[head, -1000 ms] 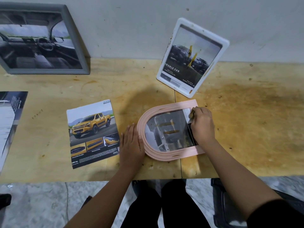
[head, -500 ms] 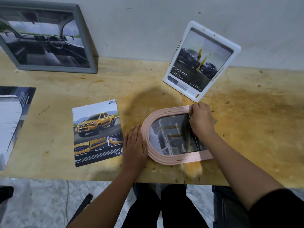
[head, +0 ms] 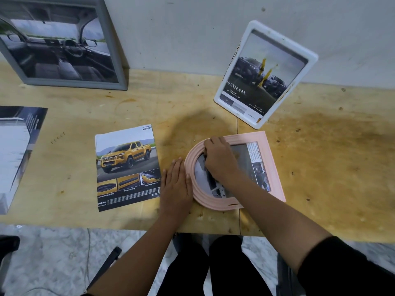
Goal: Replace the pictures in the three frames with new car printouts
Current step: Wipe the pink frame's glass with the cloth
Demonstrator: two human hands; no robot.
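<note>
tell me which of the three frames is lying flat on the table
the pink arched frame, flat on the table; the grey frame and white frame stand leaning against the wall

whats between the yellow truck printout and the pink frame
In the head view, the left hand lies flat between the printout and the pink frame.

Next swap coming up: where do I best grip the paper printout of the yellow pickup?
Probably its right edge, coming from the right: the paper yellow-pickup printout lies flat on the plywood table, and the left hand rests just beside that edge.
</note>
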